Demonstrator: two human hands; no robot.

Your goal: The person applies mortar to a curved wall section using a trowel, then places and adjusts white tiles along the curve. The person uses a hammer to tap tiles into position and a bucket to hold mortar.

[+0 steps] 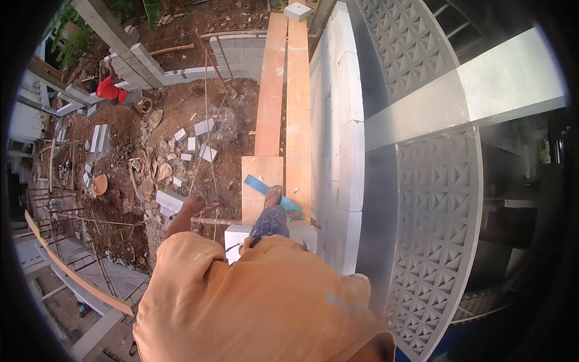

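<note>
My left hand (194,205) reaches out beside the plank platform, close to the thin scaffold bars. Its fingers are blurred, and whether they grip a bar cannot be made out. Of my right arm only a part near the elbow (383,348) shows at the lower edge; the hand is out of sight. Below me my sandalled foot (273,196) stands on a wooden plank (256,175). A long, flat blue strip (258,184) lies slantwise across the planks by my feet. White blocks (234,236) sit at the planks' near end, partly hidden by my orange shirt (259,289).
A white block wall (350,139) runs along the right, with patterned grey panels (431,211) beyond. Down on the left, loose white blocks (205,127) lie on brown soil. A person in red (111,90) bends near a low wall. Another block (297,11) rests at the planks' far end.
</note>
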